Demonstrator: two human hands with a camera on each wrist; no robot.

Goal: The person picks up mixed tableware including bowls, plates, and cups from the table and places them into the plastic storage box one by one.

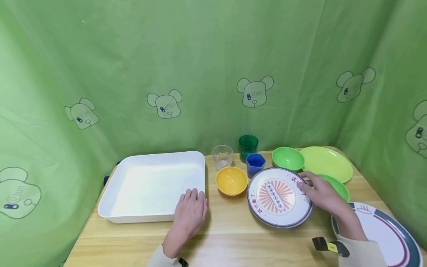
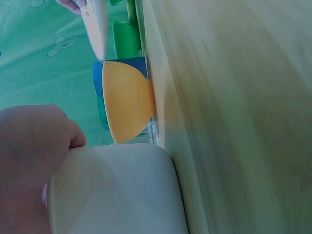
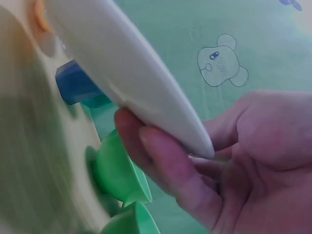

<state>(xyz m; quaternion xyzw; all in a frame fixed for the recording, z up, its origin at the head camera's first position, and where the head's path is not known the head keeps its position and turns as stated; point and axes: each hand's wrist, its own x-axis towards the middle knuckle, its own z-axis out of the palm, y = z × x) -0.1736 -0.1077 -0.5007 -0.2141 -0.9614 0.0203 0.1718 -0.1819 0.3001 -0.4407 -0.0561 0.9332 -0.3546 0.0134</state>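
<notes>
My right hand (image 1: pixel 320 191) holds a white plate (image 1: pixel 278 196) with a dark blue rim and a printed sunburst by its right edge. In the right wrist view the thumb lies on one face and fingers support the other. The plate (image 3: pixel 131 73) is tilted and raised above the table. My left hand (image 1: pixel 191 211) rests on the near right corner of a white rectangular tray (image 1: pixel 150 218), its fingers lying over the rim. Between tray and plate sits a yellow bowl (image 1: pixel 231 181). Just behind the plate stands a blue hexagonal cup (image 1: pixel 255 163).
A clear cup (image 1: pixel 222 157) and a dark green cup (image 1: pixel 248 146) stand at the back. To the right are a green bowl (image 1: pixel 288 158), a second green bowl (image 1: pixel 337 187), a yellow-green plate (image 1: pixel 328 163) and a large patterned plate (image 1: pixel 383 231). Green curtain (image 1: pixel 207 66) surrounds the wooden table (image 1: pixel 230 237).
</notes>
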